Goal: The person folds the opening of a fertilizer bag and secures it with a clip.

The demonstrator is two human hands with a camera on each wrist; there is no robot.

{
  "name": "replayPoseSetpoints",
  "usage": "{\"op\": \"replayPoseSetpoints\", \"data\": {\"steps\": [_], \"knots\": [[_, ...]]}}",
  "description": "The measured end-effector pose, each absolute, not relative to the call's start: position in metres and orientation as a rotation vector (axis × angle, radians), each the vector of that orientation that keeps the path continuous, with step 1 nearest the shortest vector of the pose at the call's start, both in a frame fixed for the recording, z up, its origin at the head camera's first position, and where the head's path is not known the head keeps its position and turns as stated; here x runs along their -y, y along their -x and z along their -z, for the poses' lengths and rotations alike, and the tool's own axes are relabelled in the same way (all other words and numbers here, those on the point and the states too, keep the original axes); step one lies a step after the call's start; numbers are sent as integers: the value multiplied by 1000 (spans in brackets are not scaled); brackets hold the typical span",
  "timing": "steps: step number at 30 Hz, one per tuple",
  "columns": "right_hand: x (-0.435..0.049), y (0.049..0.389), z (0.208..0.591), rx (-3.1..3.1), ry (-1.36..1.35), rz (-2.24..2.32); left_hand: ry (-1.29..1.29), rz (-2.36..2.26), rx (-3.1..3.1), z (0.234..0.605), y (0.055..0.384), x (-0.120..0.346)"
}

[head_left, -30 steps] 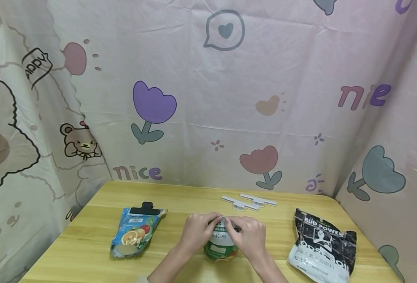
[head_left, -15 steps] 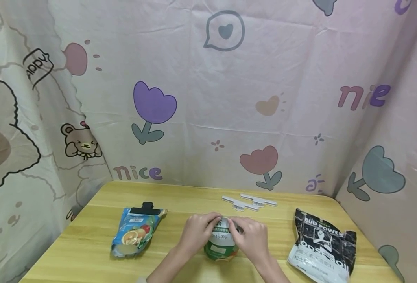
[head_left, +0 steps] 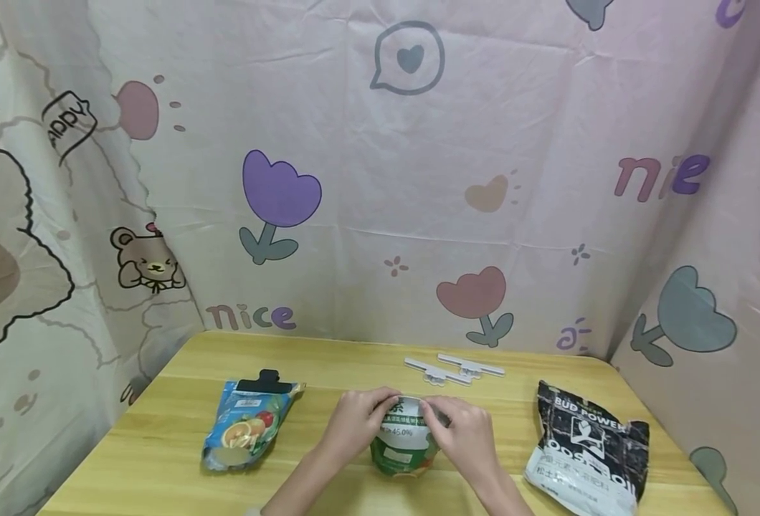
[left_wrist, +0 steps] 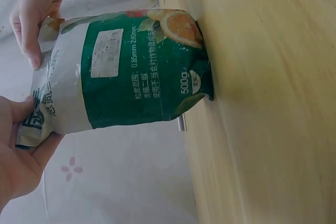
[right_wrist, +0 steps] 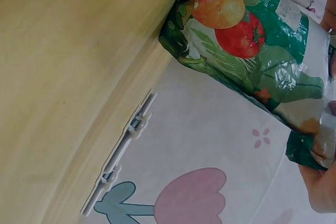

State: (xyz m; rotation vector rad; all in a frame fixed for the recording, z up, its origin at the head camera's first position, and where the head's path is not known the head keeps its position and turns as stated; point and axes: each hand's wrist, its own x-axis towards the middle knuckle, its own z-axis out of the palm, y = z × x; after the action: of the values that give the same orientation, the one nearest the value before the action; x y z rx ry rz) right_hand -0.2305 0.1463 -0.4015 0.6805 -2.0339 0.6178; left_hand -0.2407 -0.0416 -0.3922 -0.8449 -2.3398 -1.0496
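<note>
A green and white printed bag, marked 500g, stands upright on the table between both hands. Oranges and a tomato are printed on it, plain in the right wrist view on the bag. My left hand pinches the top edge at its left end, thumb on the near side and fingers behind. At the opposite end of that edge, my right hand pinches it the same way. In the left wrist view the bag's top looks flattened and bent over between the two hands.
A blue pouch with a black clip on its top lies to the left. To the right lies a black and white bag. Two white sealing clips rest behind the green bag on the wooden table, backed by a printed curtain.
My right hand has slid slightly right along the bag's top edge, and the hands are a little farther apart. More of the bag's printed front shows between the thumbs.
</note>
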Motion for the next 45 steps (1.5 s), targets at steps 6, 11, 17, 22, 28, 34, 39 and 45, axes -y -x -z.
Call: {"op": "replayPoseSetpoints", "data": {"steps": [6, 11, 17, 22, 28, 34, 39, 45], "knots": [[-147, 230, 401, 2034, -703, -663, 852, 1082, 2328, 394, 241, 43], [-153, 230, 402, 2070, -700, -777, 866, 1168, 2335, 394, 241, 47], [-156, 231, 405, 2040, -721, -776, 859, 1153, 2330, 394, 240, 48], [-157, 232, 406, 2060, -716, -805, 863, 1189, 2325, 394, 241, 49], [-163, 230, 408, 2079, -702, -934, 886, 1318, 2340, 395, 240, 54], [-165, 229, 408, 2065, -705, -940, 892, 1273, 2348, 395, 242, 55], [-167, 230, 408, 2083, -698, -956, 877, 1284, 2355, 397, 243, 56], [-173, 230, 410, 2109, -606, -1018, 874, 1321, 2375, 398, 244, 60]]}}
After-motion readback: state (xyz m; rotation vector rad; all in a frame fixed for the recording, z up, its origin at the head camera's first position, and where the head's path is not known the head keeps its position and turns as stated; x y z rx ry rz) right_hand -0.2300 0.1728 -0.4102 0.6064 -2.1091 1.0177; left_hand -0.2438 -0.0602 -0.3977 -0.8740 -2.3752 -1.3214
